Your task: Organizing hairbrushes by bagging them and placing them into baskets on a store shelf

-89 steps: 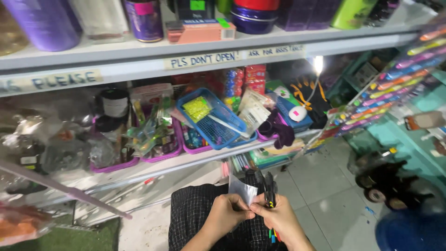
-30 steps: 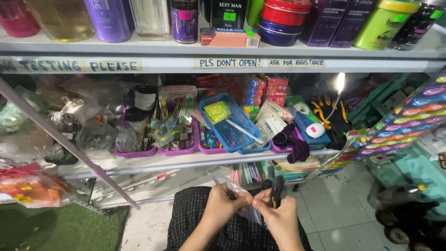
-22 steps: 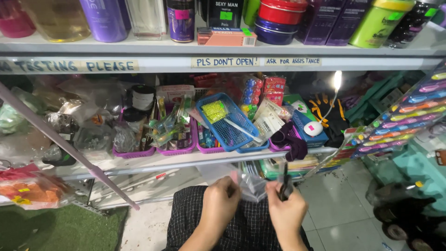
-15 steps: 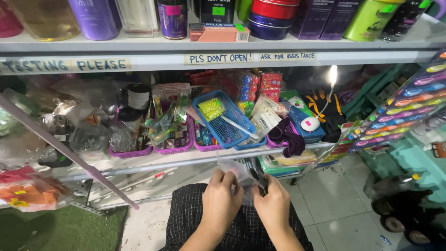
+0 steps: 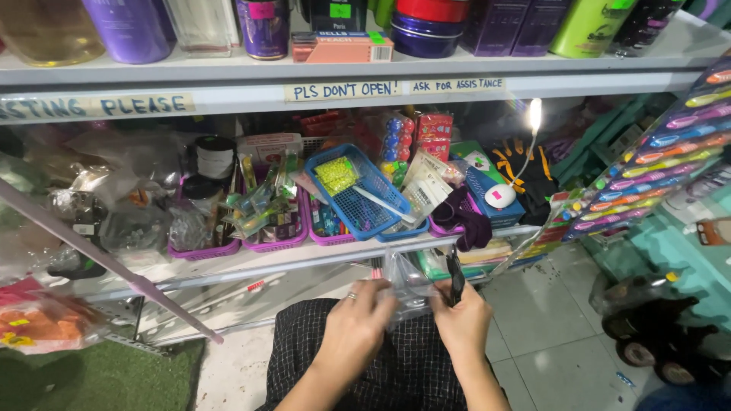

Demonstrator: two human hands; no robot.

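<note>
My left hand [image 5: 358,327] and my right hand [image 5: 461,323] are close together above my lap in black checked cloth [image 5: 396,373]. Both pinch a small clear plastic bag [image 5: 407,285] held between them. A thin black pen-like item [image 5: 455,275] sticks up from my right hand beside the bag. A ring sits on a finger of my left hand. What the bag contains is too blurred to make out.
A white shelf [image 5: 251,262] ahead carries purple baskets [image 5: 266,240] and a tilted blue basket [image 5: 358,194] full of small packets. Bottles and jars line the upper shelf [image 5: 343,72]. A rack of coloured tubes [image 5: 655,164] stands right. A pale rod [image 5: 106,262] slants at left.
My hands have come closer together on the clear bag, and the view has shifted slightly. The black item stays in my right hand.
</note>
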